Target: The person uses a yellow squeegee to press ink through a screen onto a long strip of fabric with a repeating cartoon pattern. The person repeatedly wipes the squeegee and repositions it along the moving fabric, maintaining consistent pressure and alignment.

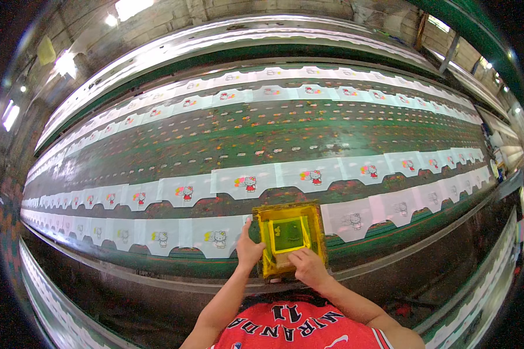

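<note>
A yellow-stained screen printing frame point(322, 235) lies over the near row of white fabric pieces, right in front of me. Its inner window is green with a bright yellow border. My left hand point(250, 249) grips the frame's left side, fingers pointing up along the edge. Inside the frame, at its lower part, my right hand point(310, 266) is closed on a squeegee point(283, 260), which looks like a short, pale, flat bar. Just left of the frame is a fabric piece point(219, 240) with a cartoon cat outline and yellow patches. To the right, another piece point(354, 221) carries only a grey outline.
A long dark green printing table point(174, 154) stretches left and right, with rows of printed fabric pieces. Fuller-coloured cat prints point(249, 184) lie in the row beyond the frame. A rail point(384, 261) runs along the near edge. Another long table point(483, 302) stands behind, lower right.
</note>
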The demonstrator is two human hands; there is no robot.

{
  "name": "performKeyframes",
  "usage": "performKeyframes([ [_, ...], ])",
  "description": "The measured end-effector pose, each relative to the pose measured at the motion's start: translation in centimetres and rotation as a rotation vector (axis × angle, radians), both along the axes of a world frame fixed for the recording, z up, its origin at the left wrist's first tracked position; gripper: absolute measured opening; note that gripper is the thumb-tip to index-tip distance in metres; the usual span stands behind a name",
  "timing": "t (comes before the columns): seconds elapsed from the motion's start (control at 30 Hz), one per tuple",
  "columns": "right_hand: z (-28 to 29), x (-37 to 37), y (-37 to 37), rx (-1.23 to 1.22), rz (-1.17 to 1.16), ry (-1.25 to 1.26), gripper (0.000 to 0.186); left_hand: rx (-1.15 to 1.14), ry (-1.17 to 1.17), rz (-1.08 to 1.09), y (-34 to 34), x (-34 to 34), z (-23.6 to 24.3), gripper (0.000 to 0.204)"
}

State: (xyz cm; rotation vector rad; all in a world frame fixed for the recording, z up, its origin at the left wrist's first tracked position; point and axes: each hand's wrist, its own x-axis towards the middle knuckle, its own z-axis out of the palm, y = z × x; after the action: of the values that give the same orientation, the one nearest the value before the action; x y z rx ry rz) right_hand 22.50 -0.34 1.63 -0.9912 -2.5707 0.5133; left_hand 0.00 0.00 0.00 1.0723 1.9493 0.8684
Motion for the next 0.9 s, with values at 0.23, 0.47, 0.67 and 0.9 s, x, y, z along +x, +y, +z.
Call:
performKeyframes([
  [0.23, 2.8, 3.8, 2.2, 0.025, -0.024, 0.166, 0.023, 0.313, 0.074, -0.016, 1.0, 3.1, 0.3, 0.088],
  [0.47, 3.4, 14.4, 5.3, 0.049, -0.092, 0.077, 0.028, 0.337, -0.026, -0.031, 4.5, 14.8, -0.3, 0.087],
  [0.67, 1.6, 20.7, 6.6, -0.002, -0.083, 0.077, 0.024, 0.251, -0.089, -0.017, 5.7, 20.9, -1.7, 0.086],
  [0.9, 0.4, 22.1, 6.7, -0.014, -0.088, 0.133, 0.026, 0.242, 0.02, -0.006, 6.1, 22.1, -1.4, 0.086],
])
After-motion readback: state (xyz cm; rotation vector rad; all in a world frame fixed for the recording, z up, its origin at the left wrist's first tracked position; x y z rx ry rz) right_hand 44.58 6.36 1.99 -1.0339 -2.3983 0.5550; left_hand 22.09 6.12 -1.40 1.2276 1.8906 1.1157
